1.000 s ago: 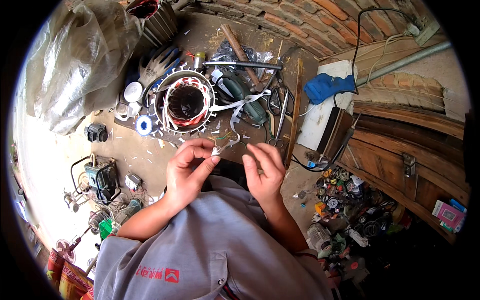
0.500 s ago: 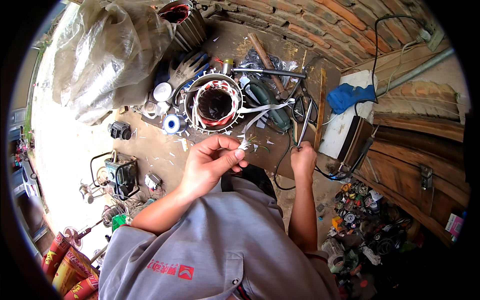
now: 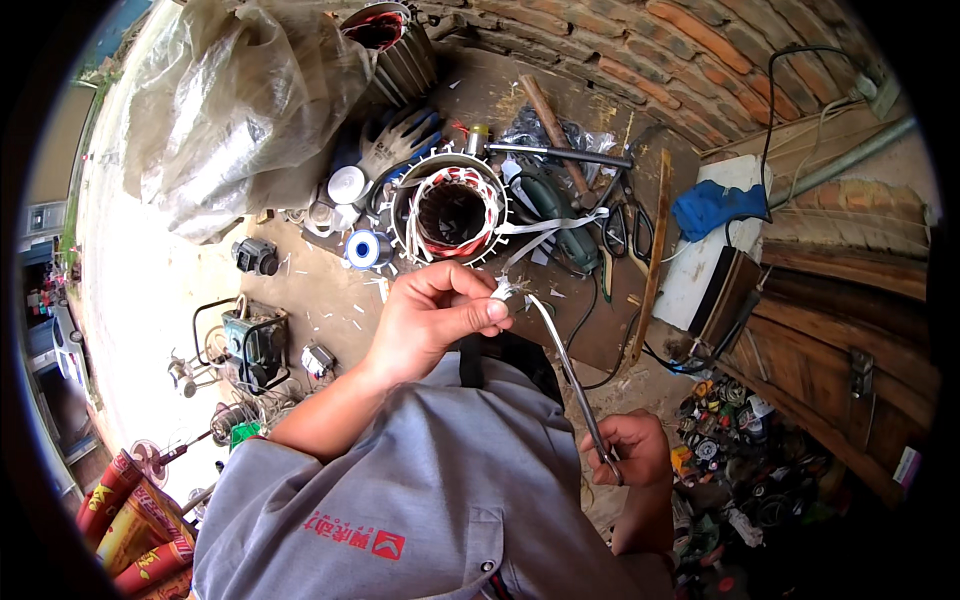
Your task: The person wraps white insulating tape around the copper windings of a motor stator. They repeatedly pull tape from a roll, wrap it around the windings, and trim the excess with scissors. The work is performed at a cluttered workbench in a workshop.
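Note:
My left hand (image 3: 440, 320) is closed, pinching the frayed white end of a strap or lacing tape (image 3: 506, 289) between thumb and fingers. My right hand (image 3: 635, 450), held lower and to the right, grips one end of a long, slim, curved silver tool (image 3: 572, 375), tweezer-like in shape. Its far tip reaches up to the frayed tape end beside my left fingertips; whether they touch is hard to tell. Just beyond my left hand stands a round motor stator (image 3: 397, 225) with white tabs round its rim and red-and-white lining inside. White tape (image 3: 545, 222) trails rightward from it.
A green power tool (image 3: 548, 205), black-handled scissors (image 3: 628, 225), a hammer (image 3: 545, 115) and a wooden strip (image 3: 655, 250) lie right of the stator. Left are a solder spool (image 3: 367, 250), gloves (image 3: 400, 140) and plastic sheeting (image 3: 240, 110). A brick wall (image 3: 700, 60) bounds the back.
My right hand has moved down and toward me from beside the scissors, carrying the silver tool, whose tip now lies at the tape end. My left hand keeps its pinch.

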